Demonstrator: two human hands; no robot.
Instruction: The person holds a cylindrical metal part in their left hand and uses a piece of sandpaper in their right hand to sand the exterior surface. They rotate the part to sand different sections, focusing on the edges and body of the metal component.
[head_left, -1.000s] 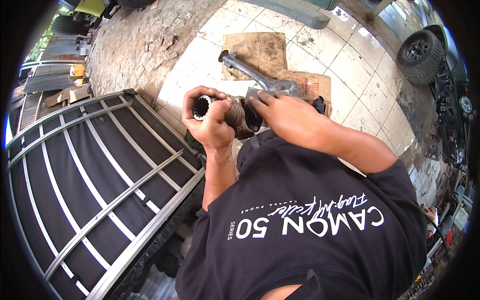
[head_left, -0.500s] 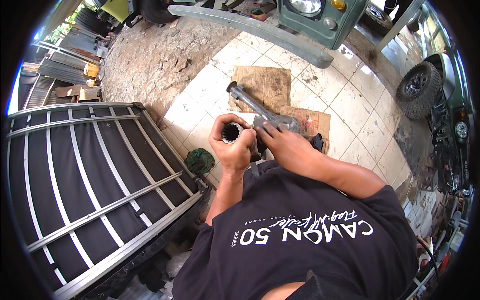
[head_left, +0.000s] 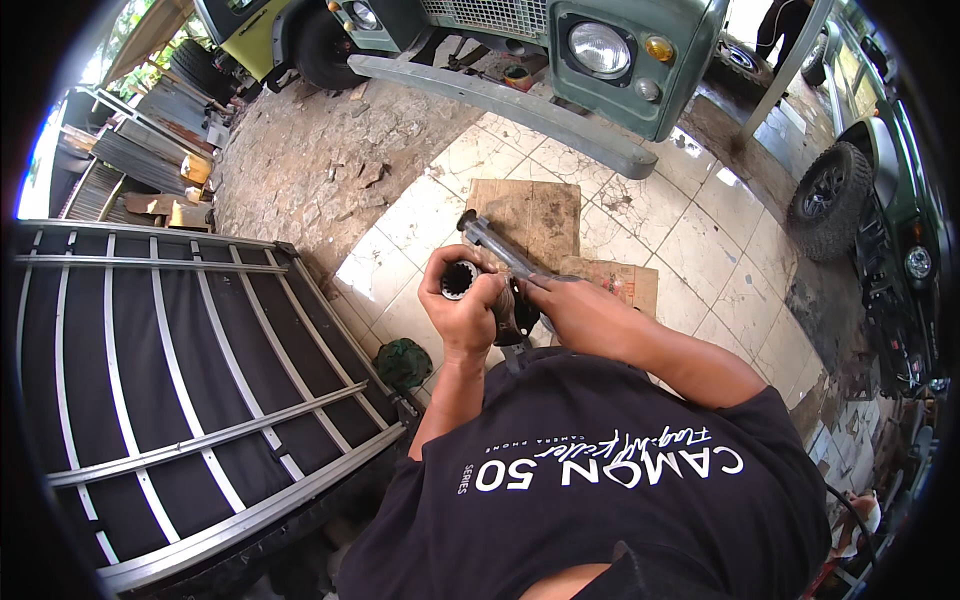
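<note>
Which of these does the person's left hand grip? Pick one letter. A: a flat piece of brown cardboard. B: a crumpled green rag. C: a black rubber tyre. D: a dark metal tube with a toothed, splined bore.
D: the left hand wraps around the dark metal tube with a splined bore, whose open end faces the camera; the crumpled green rag lies untouched on the floor.

Splined metal sleeve (head_left: pixel 461 279): short dark cylinder, open end facing up toward the camera, internal teeth visible around the bore. Held upright, wrapped in the left hand (head_left: pixel 462 308), just left of frame centre. Grey metal shaft (head_left: pixel 500 250): long, slim, with a flanged end at 11 o'clock from the sleeve, running diagonally down toward 4 o'clock, where the right hand (head_left: pixel 580 315) covers its lower end. Joint between the parts hidden by fingers.
</note>
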